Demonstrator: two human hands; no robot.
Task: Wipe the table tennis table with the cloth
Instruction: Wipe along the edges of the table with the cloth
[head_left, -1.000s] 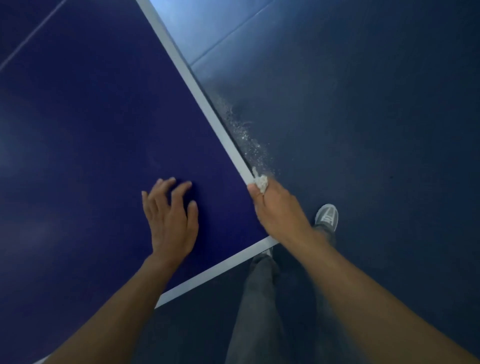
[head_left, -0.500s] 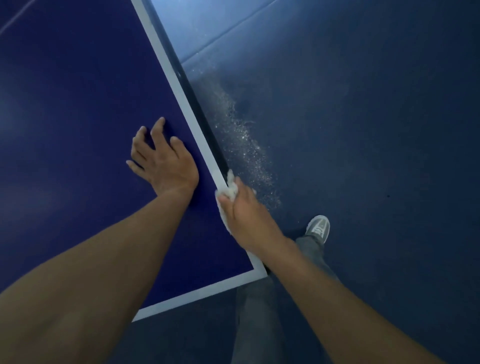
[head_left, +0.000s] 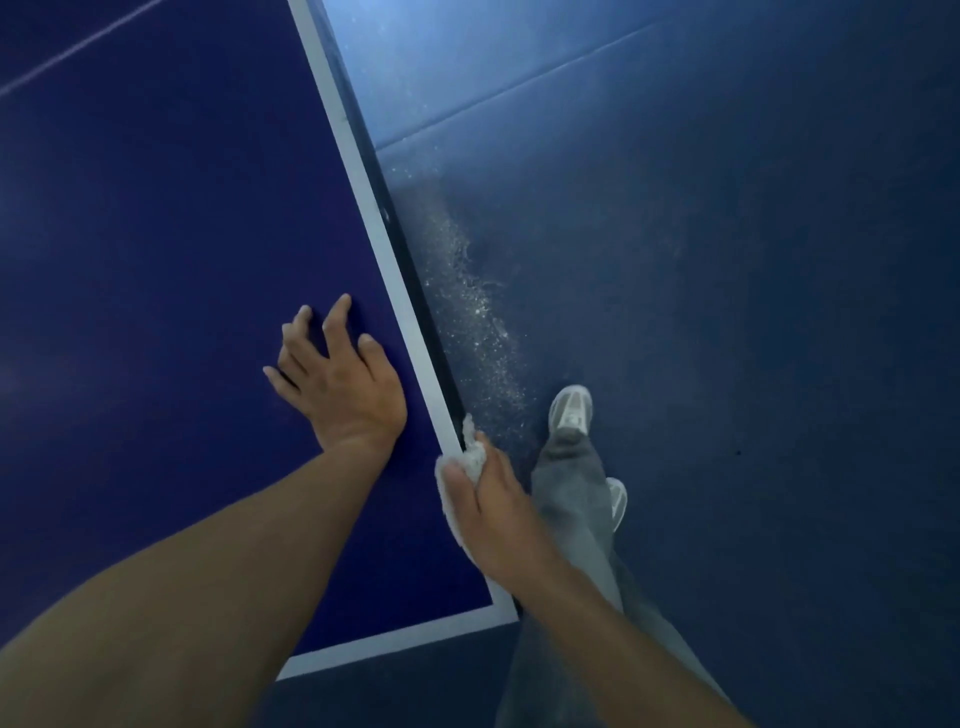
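Your right hand grips the cloth wrapped over the table edge, so press evenly while your flat, empty left hand steadies beside it.

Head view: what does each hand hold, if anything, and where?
Right hand grips the cloth around its bunched middle, at the table edge; left hand holds nothing.

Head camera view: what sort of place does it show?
Probably an indoor table tennis room or sports hall. A dark blue table with white border lines fills the left, and beside it lies a blue mat-like floor with a straight seam, typical of sports flooring.
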